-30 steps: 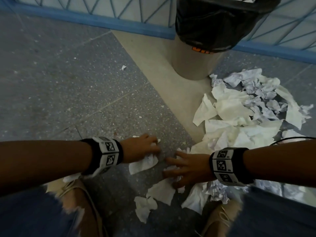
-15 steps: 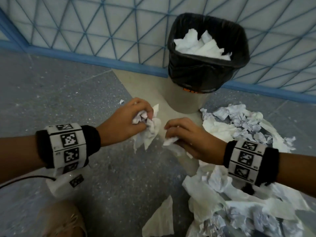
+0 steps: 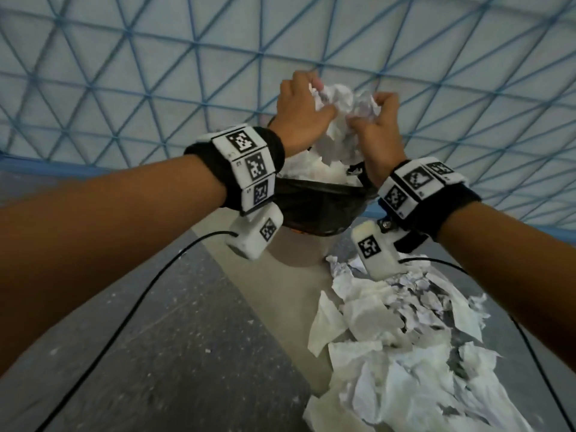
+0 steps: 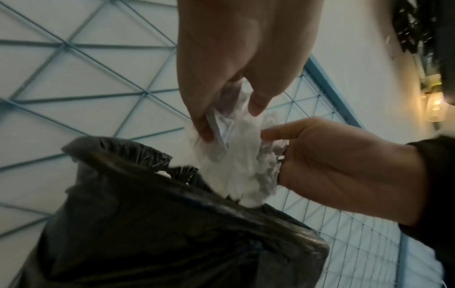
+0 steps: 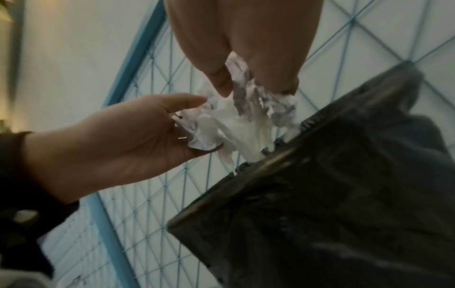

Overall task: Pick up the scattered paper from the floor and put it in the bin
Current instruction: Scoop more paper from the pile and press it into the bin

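White crumpled paper, black bin liner, speckled grey floor, pale wall with blue triangle lines.

Soft even daylight; wide-angle edge bending; dim, motion-blurred wrist views; warm lamp glow.

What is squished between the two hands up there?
A crumpled paper wad, held between the left hand and right hand above the bin; the head view shows it.
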`<action>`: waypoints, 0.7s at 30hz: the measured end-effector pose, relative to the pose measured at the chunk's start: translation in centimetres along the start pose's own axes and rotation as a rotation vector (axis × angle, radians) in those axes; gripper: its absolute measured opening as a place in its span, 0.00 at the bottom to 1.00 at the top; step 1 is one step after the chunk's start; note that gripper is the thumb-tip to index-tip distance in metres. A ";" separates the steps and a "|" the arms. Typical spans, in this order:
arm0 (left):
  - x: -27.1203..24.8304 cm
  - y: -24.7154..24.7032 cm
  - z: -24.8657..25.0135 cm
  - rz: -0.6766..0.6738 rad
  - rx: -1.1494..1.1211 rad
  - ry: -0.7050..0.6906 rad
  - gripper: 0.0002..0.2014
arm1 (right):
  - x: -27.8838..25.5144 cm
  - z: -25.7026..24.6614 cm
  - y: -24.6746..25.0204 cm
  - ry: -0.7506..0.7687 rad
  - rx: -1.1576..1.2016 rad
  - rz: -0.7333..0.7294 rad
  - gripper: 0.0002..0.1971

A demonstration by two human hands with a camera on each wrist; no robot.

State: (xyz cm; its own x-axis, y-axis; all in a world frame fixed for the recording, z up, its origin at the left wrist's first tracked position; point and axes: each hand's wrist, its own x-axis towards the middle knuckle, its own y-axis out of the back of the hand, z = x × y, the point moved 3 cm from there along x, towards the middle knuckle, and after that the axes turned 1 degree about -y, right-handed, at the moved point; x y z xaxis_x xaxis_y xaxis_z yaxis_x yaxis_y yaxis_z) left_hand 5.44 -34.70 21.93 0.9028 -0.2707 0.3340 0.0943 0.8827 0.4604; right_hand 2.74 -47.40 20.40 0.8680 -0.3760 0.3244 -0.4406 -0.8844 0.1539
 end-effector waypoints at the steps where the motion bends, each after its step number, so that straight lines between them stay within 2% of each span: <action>1: 0.3 -0.7 -0.5 -0.039 0.012 0.078 0.18 | 0.4 0.9 -0.2 -0.058 -0.018 0.001 0.15; 3: 0.5 -1.3 -1.7 -0.132 0.040 0.161 0.27 | 0.7 2.5 -0.1 -0.142 -0.058 -0.034 0.14; 5: 0.2 -1.1 -2.2 -0.194 0.088 0.138 0.30 | 0.5 3.6 0.1 -0.168 -0.119 -0.083 0.15; 7: -0.1 -0.6 -2.7 -0.230 0.160 0.095 0.31 | -0.1 3.8 0.4 -0.117 -0.169 -0.109 0.20; 9: -0.4 -0.2 -2.8 -0.289 0.193 0.105 0.29 | -1.3 3.1 0.8 0.032 -0.238 -0.072 0.17; 11: -0.8 -0.1 -2.6 -0.328 0.240 0.104 0.23 | -3.9 1.7 0.9 0.262 -0.312 -0.042 0.10; 13: -1.5 0.2 -2.7 -0.248 0.281 0.037 0.16 | -7.9 0.7 0.6 0.481 -0.408 -0.107 0.06; 14: -2.0 0.4 -3.1 -0.221 0.276 -0.010 0.12 | -10.2 0.5 0.2 0.567 -0.461 -0.200 0.05; 15: -3.0 0.7 -3.2 -0.213 0.264 -0.060 0.12 | -12.6 0.8 -0.2 0.636 -0.509 -0.326 0.04; 16: -4.0 1.1 -3.4 -0.195 0.266 -0.147 0.13 | -14.9 1.4 -0.5 0.690 -0.551 -0.475 0.05; 18: -7.5 1.9 -3.0 -0.182 0.271 -0.300 0.09 | -19.5 3.7 -0.9 0.736 -0.608 -0.804 0.09; 19: -9.7 1.9 -3.0 -0.207 0.259 -0.387 0.08 | -21.7 5.1 -0.8 0.749 -0.624 -0.963 0.11; 21: -15.8 1.2 -4.0 -0.407 0.263 -0.485 0.07 | -26.1 7.9 0.1 0.818 -0.646 -1.226 0.10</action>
State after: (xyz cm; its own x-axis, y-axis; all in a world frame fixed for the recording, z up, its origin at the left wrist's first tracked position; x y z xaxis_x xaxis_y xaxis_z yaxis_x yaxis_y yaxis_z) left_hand -6.99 -27.81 13.89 0.5215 -0.7566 0.3943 0.2260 0.5682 0.7913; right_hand -18.12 -39.85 4.58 0.4971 0.8649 0.0698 0.1912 -0.1877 0.9635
